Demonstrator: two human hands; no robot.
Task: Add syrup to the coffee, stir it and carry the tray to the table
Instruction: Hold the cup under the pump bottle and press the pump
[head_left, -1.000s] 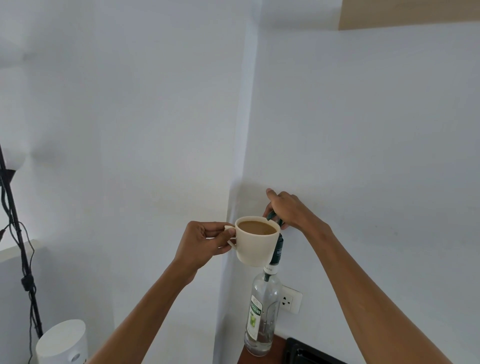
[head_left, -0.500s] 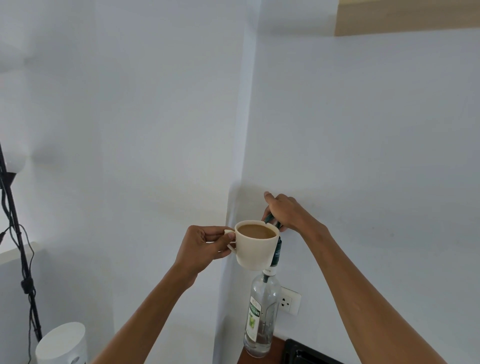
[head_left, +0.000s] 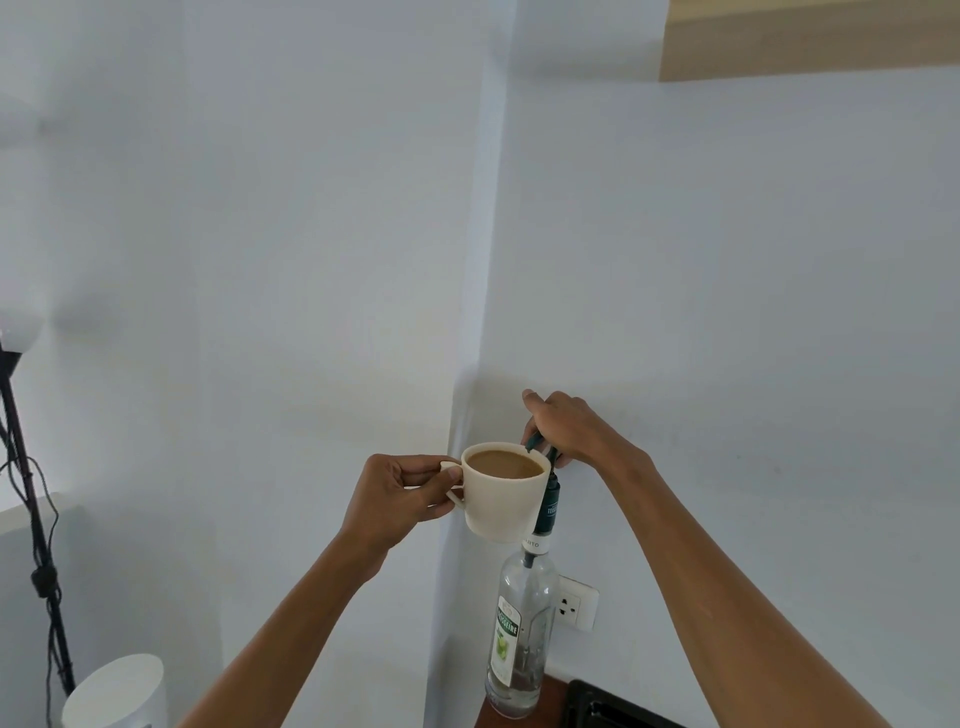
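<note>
While our left hand (head_left: 397, 493) grips the cup (head_left: 503, 491) handle, our right hand (head_left: 569, 428) stays clamped on the syrup bottle (head_left: 521, 631) pump; nothing has moved, so syrup is going in.

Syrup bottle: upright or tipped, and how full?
Upright: the syrup bottle stands on the counter under the cup. Nearly empty; the clear glass shows liquid only near the base.

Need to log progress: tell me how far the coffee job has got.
Done: nothing visibly finished. In hand: left hand holds the cup of coffee at the pump of the syrup bottle; right hand grips the pump. Left: stirring, carrying the tray.
</note>
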